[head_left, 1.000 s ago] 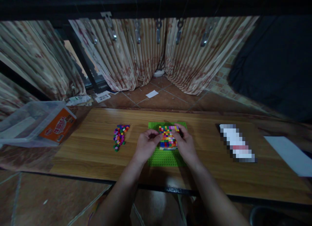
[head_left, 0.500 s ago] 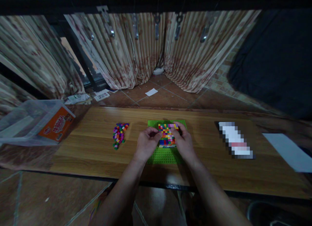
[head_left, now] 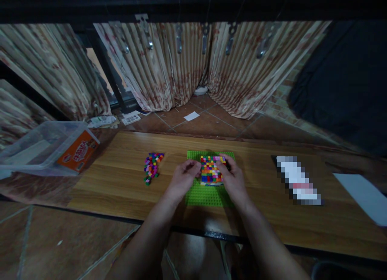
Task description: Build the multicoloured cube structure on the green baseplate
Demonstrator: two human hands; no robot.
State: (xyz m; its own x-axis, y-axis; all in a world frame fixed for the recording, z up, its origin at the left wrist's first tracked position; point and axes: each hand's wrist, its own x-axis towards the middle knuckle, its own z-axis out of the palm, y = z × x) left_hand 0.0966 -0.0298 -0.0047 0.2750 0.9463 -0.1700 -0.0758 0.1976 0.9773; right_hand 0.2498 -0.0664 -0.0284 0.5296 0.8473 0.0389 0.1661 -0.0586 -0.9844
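Observation:
A block built of small multicoloured toy bricks [head_left: 209, 170] stands on a green studded baseplate [head_left: 205, 196] in front of me. My right hand [head_left: 234, 179] grips the block's right side, thumb on top and fingers behind the far right corner. Beside the block's left edge is my left hand [head_left: 184, 176], its thumb and fingertips closed together. Whatever might be between those fingertips is too small to make out. Loose bricks of several colours lie in a pile [head_left: 151, 167] to the left of the baseplate.
The wooden table [head_left: 115, 191] carries a blurred-out flat object [head_left: 296, 179] on the right. Beyond its left end stands a clear plastic box [head_left: 51, 147] with an orange label. White paper [head_left: 363, 195] lies at the right. Curtains [head_left: 157, 70] hang behind.
The view has shifted a little, so everything sits slightly further right. My left thumb has drawn back from the block's top to its left edge. My right hand keeps its grip.

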